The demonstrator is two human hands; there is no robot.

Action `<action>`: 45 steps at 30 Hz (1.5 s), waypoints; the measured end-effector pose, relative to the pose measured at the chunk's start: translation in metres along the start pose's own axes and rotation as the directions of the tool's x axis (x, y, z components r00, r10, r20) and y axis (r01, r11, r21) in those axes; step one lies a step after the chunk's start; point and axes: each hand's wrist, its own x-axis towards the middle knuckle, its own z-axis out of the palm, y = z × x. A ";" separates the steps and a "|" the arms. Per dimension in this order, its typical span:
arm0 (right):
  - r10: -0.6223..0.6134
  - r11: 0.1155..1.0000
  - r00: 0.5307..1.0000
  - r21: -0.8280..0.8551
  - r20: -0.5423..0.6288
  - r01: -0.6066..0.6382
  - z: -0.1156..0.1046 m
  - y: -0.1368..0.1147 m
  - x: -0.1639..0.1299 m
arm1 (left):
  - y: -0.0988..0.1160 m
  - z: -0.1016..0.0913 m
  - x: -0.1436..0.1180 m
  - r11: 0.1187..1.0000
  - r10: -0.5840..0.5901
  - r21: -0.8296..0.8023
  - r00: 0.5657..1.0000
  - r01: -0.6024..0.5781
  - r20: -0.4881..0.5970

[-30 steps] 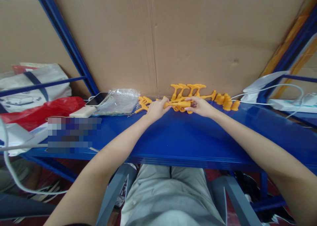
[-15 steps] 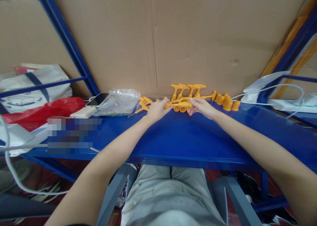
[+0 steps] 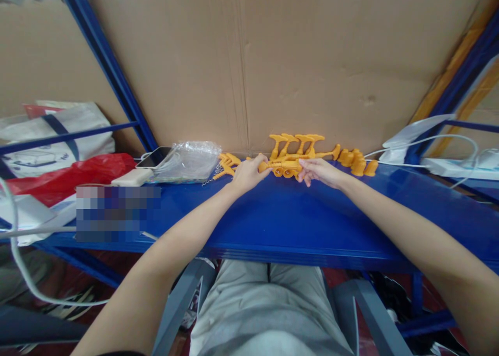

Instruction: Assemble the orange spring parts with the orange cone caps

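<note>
Both of your hands are at the far edge of the blue surface [image 3: 288, 215], against the cardboard backing [image 3: 249, 60]. Your left hand [image 3: 246, 173] is curled closed around the left end of an orange plastic assembly [image 3: 284, 166]. Your right hand [image 3: 317, 170] pinches its right end between thumb and fingertips, the remaining fingers loosely bent. The assembly lies level between the two hands, low over the surface; whether its small round parts underneath touch the surface cannot be told at this distance.

Just behind it, a row of orange T-shaped pieces [image 3: 296, 140] stands leaning on the cardboard. A cluster of orange cone-shaped pieces [image 3: 356, 161] sits just right of your right hand, and a few orange pronged pieces [image 3: 226, 161] lie just left of your left hand. Further left are a clear plastic bag [image 3: 191, 158], a phone [image 3: 154, 156] and a red bag [image 3: 66, 174]. White cables [image 3: 429, 137] run along the right side.

Assessment: the grip is sound, one hand steadying and one working. Keep the left hand firm and let the right do the fine adjustment. Hold the assembly level and square to you, so the ends meet in line. Keep your right wrist clear of the cone-shaped pieces, and avoid nudging the leaning row behind, which looks easily toppled.
</note>
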 end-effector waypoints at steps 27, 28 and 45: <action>-0.083 0.991 0.985 -0.118 -0.152 0.065 0.006 0.003 0.004 | -0.001 0.004 0.000 0.998 -0.041 -0.038 0.999 0.040 -0.024; -0.090 0.991 0.985 -0.110 -0.145 0.074 0.006 0.003 0.004 | -0.001 0.004 0.000 0.998 -0.043 -0.042 0.999 0.041 -0.031; -0.093 0.993 0.987 -0.085 -0.134 0.082 0.007 -0.009 -0.005 | -0.002 0.005 -0.002 0.998 -0.008 -0.065 0.999 0.005 -0.052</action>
